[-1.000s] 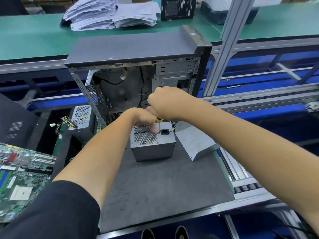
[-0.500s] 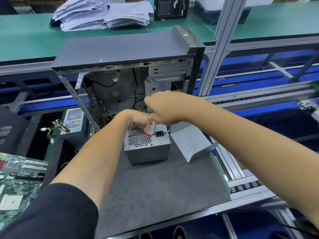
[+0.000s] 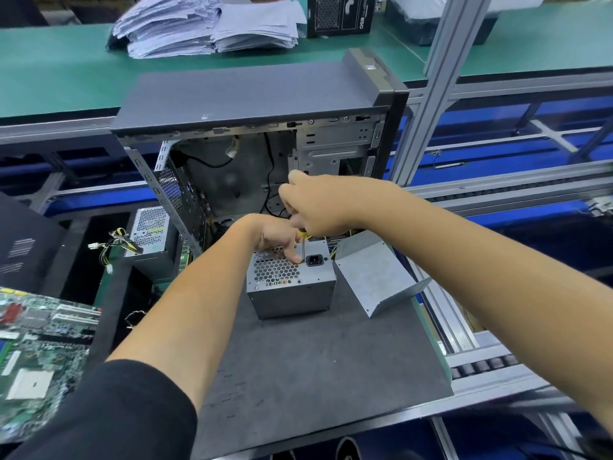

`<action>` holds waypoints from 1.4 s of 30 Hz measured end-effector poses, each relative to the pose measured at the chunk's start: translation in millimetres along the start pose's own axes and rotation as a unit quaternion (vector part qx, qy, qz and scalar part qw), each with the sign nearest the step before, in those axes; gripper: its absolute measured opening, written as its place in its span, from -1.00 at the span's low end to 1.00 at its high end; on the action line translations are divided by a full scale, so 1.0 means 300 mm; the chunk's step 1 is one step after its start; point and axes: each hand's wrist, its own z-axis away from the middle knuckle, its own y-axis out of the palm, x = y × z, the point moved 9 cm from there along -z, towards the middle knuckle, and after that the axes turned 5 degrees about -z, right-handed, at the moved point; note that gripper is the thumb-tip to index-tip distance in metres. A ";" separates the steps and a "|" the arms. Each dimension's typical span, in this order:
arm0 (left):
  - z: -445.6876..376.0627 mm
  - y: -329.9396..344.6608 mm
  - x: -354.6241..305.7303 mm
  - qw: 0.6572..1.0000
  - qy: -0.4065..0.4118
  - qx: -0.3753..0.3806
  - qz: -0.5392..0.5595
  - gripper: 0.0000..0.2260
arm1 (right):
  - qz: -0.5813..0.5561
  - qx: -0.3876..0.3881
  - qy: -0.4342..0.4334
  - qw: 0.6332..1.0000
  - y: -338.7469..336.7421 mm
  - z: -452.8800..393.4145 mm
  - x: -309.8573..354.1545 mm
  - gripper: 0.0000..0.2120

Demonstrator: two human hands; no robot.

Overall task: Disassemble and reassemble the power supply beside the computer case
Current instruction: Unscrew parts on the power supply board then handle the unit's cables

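A grey power supply (image 3: 292, 290) stands on the dark mat (image 3: 315, 370) in front of the open computer case (image 3: 258, 104), its honeycomb vent and black power socket facing up. My right hand (image 3: 318, 204) grips a screwdriver (image 3: 302, 242) with a yellow and black handle, held upright, its tip on the top face just left of the socket. My left hand (image 3: 275, 235) rests on the top of the power supply with fingertips curled beside the screwdriver tip. The bent grey metal cover (image 3: 374, 277) lies to the right of the power supply.
A second power supply (image 3: 149, 234) with loose cables sits left of the case. A green motherboard (image 3: 36, 356) lies at the lower left. Paper stacks (image 3: 205, 24) and a black box (image 3: 341, 14) are on the green bench behind. An aluminium post (image 3: 431, 91) and conveyor rails stand to the right.
Both hands stay on the power supply with the screwdriver in place. My right hand's grip on the handle has turned a little. The camera view has shifted slightly.
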 end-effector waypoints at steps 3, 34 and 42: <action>0.000 0.002 -0.006 1.000 0.011 0.003 0.005 -0.70 | -0.004 0.000 -0.020 1.000 -0.003 -0.002 0.017 -0.96; -0.015 0.010 0.009 0.999 0.027 0.022 -0.034 -0.73 | 0.060 -0.105 0.049 0.991 -0.042 -0.004 -0.021 -0.62; -0.004 0.014 0.007 0.998 0.026 0.017 -0.048 -0.73 | -0.009 -0.017 0.005 1.000 -0.002 0.015 -0.005 -0.90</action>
